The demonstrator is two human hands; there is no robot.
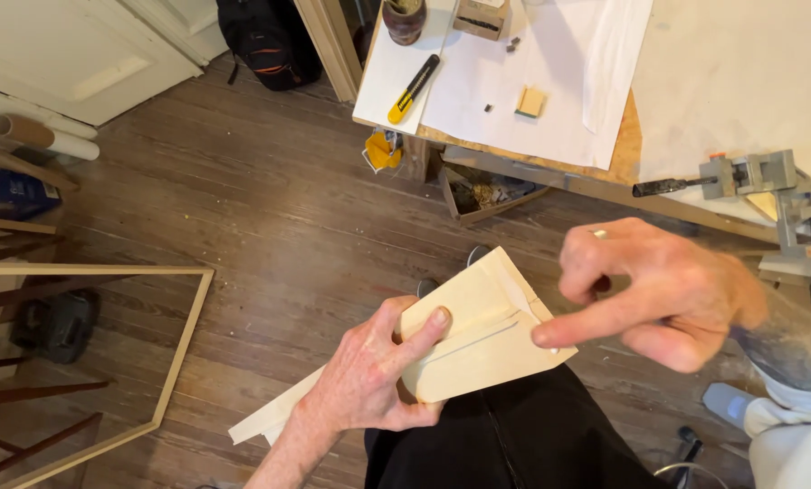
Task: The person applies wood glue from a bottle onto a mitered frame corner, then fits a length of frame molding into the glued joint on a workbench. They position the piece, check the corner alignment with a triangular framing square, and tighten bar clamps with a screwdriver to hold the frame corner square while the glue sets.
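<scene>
Left hand (369,376) around wooden piece (478,326)

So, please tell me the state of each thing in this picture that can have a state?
Wooden piece: held on the lap, a groove cut in its face.
Left hand: gripping the wooden piece, thumb on top.
Right hand: index fingertip touching the piece's edge, a ring on one finger.
Yellow utility knife: lying on the white paper; blade cannot be told.
Clamp: fixed at the bench edge.

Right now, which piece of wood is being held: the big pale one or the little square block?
The big pale piece of wood, gripped by the left hand over the lap; the little square block lies untouched on the table.
</scene>
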